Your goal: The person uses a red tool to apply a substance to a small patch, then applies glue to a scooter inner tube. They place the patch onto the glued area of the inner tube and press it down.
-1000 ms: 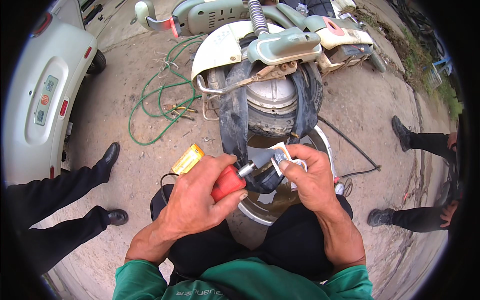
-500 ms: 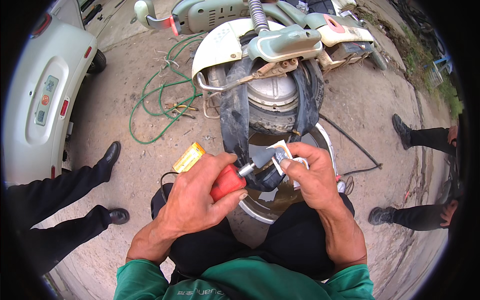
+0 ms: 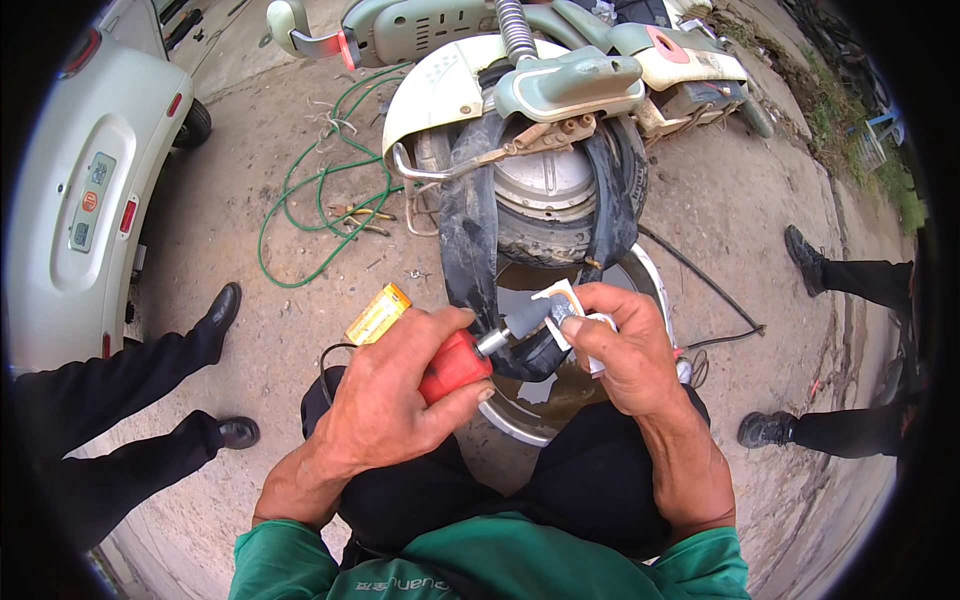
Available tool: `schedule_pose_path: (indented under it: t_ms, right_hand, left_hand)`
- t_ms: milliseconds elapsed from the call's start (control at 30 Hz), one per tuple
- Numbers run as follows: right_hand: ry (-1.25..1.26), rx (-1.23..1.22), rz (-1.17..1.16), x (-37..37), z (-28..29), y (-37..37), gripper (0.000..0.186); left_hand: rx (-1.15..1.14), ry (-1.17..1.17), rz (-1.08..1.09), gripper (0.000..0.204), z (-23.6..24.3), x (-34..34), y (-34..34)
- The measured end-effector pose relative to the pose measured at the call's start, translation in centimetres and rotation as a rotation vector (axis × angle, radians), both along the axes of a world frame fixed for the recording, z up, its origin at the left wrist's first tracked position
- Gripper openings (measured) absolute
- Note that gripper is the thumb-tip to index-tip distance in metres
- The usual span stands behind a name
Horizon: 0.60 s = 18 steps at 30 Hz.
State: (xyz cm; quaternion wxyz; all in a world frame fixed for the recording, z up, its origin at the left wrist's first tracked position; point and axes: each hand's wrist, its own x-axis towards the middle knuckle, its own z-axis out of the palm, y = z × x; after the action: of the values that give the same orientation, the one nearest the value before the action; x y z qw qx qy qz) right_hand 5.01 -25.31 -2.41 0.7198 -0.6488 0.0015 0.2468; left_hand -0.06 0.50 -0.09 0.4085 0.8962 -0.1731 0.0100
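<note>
My left hand (image 3: 388, 385) is wrapped round a red power grinder (image 3: 455, 368), whose metal shaft carries a grey cone-shaped grinding tip (image 3: 525, 316). Pinched in my right hand (image 3: 632, 350) is a small dark patch (image 3: 563, 308) with white backing paper. The tip is beside the patch; I cannot tell if they touch. Behind both hands a black inner tube (image 3: 470, 215) hangs out of a tire (image 3: 545, 243) and down over a round basin (image 3: 652, 285) of murky water. A yellow box (image 3: 378, 316) shows just beyond my left hand.
An electric scooter (image 3: 570, 85) lies on its side ahead, its rear wheel towards me. A green hose (image 3: 290, 200) and pliers (image 3: 365, 218) lie to the left. A white car (image 3: 100, 190) stands far left. People's shoes (image 3: 222, 322) are on both sides. A black rod (image 3: 700, 280) lies right.
Both my hands keep nearly the same place and hold. The right fingers and the patch have shifted very slightly. At the right edge, another person's hands have gone out of sight.
</note>
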Motion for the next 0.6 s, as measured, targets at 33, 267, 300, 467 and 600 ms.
schedule_pose_path:
  t_ms: [33, 267, 300, 467, 600]
  right_hand:
    - [0.004, 0.005, 0.001, -0.03, 0.03, 0.02, 0.029]
    - [0.000, 0.028, 0.002, -0.02, -0.14, -0.02, 0.028]
    - [0.013, 0.015, 0.010, -0.02, -0.16, -0.08, 0.028]
    - [0.007, 0.002, -0.005, 0.04, 0.01, 0.10, 0.027]
    - [-0.018, 0.014, 0.005, 0.02, -0.09, -0.01, 0.026]
  left_hand:
    - [-0.005, -0.009, 0.011, 0.062, -0.13, 0.04, 0.03]
    - [0.005, 0.027, 0.002, 0.061, 0.27, 0.04, -0.03]
    - [0.008, 0.022, 0.018, 0.061, 0.21, 0.06, 0.02]
    - [-0.005, -0.016, 0.050, 0.061, -0.03, 0.06, 0.21]
    - [-0.012, -0.016, 0.038, 0.061, -0.03, 0.05, 0.23]
